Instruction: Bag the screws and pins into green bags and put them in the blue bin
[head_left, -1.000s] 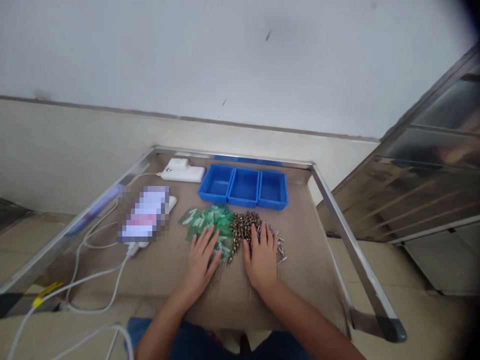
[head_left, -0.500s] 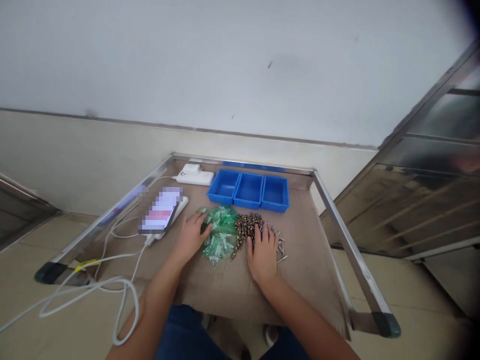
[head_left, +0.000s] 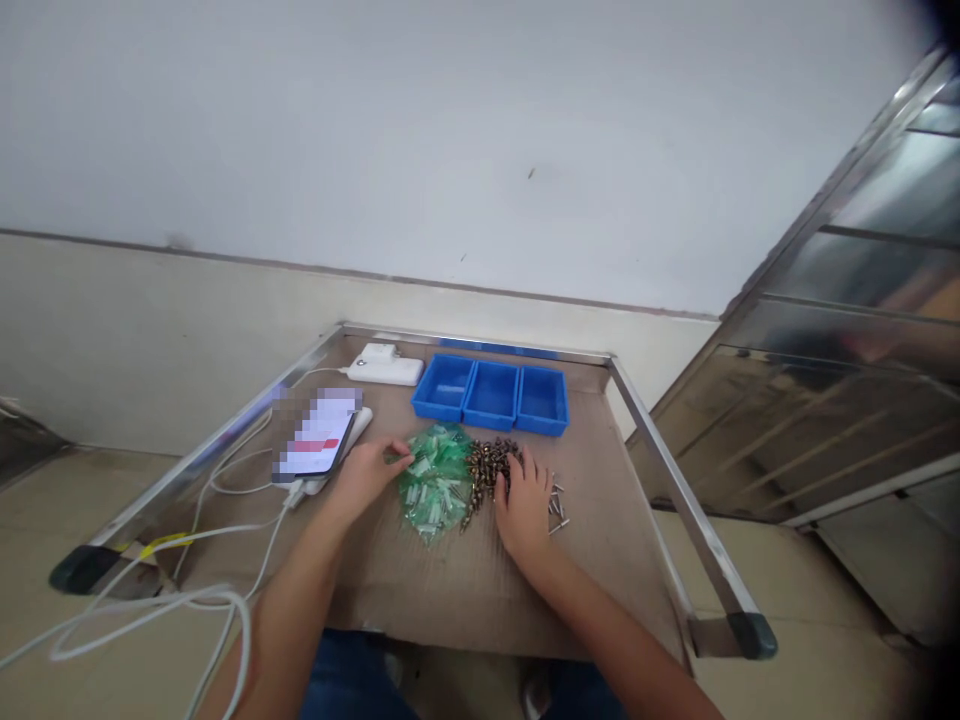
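My left hand (head_left: 369, 475) is at the left edge of a green plastic bag (head_left: 435, 510), thumb and fingertips pinched together on its rim. Small white and clear pieces lie in or on the bag; they are too small to name. To its right spreads a pile of small brassy metal parts (head_left: 491, 462). My right hand (head_left: 525, 505) rests over the right side of this pile, fingers apart, hiding part of it. Beyond that hand lie several silvery pin-like metal pieces (head_left: 557, 505).
Three blue trays (head_left: 491, 395) stand side by side behind the piles. A phone (head_left: 319, 435) leans at left, near a white power strip (head_left: 385, 366) and loose white cables (head_left: 217, 490). A metal frame (head_left: 675, 480) borders the cardboard-covered surface (head_left: 450, 600), with a wall behind.
My left hand's fingers, spread over the bag before, have drawn back left and closed at its edge. My right hand stays on the metal parts. The view has shifted slightly.
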